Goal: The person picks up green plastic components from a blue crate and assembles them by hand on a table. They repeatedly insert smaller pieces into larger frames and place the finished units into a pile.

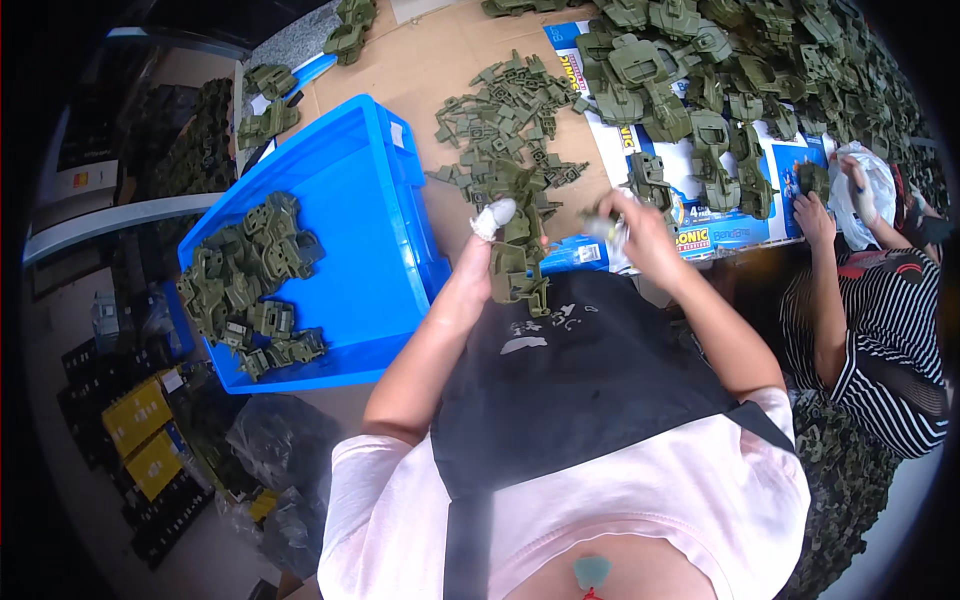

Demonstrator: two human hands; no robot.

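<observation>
My left hand [480, 262] grips an olive-green moulded plastic toy part [517, 262], upright in front of my apron. White wrapping covers the thumb of that hand. To the right of the part is my right hand [645, 235], its fingers curled together and blurred by motion. Something small, greenish and pale, shows at those fingertips, too smeared to name. Just beyond the hands, a heap of small green plastic pieces [515, 115] lies on the cardboard-covered table [400, 55].
At left, a blue plastic bin [365, 240] contains several green parts [245, 275]. More large green parts [650, 85] crowd the far right, partly on printed card [785, 160]. A co-worker in a striped top [880, 350] works at right beside a clear plastic bag [868, 195].
</observation>
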